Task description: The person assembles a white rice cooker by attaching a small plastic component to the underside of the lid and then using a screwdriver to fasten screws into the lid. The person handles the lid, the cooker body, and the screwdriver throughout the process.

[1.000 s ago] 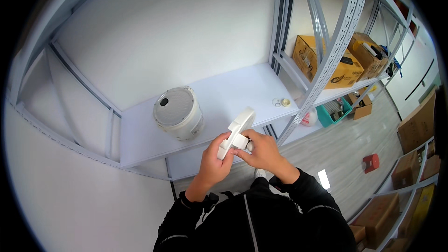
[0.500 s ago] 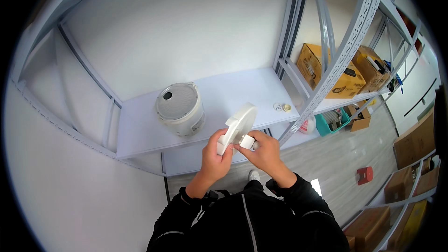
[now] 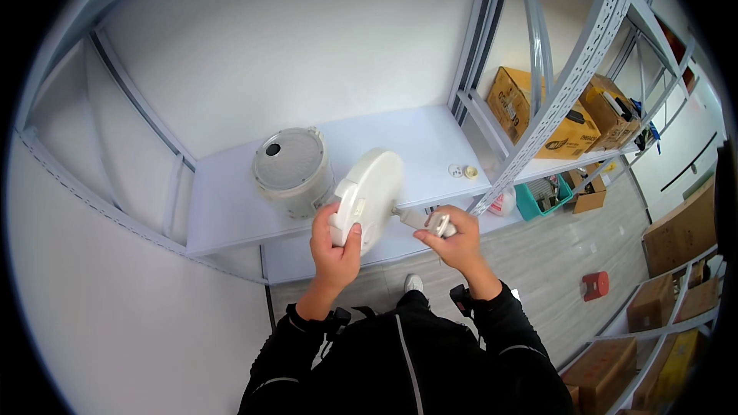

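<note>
A person stands at a grey metal shelf (image 3: 231,215) holding a white round lid (image 3: 369,196) up on edge above the shelf board, just right of a white rice cooker (image 3: 292,173) that sits open-topped near the shelf's left end. The left hand (image 3: 334,250) is wrapped around the lid's lower rim, thumb across its face, fingers curled shut behind it. The right hand (image 3: 453,238) is closed around a small white plug (image 3: 430,221), which points toward the lid's edge and appears to touch it or sit just beside it. The work in hand looks like handling the cooker's loose parts, lid in one hand and plug in the other; bringing them to the cooker would call for tipping the lid flat and carrying it leftward over the pot's mouth. A small yellow-and-white object (image 3: 463,172) lies farther right on the shelf board; cardboard boxes (image 3: 538,115) fill the neighbouring rack.
</note>
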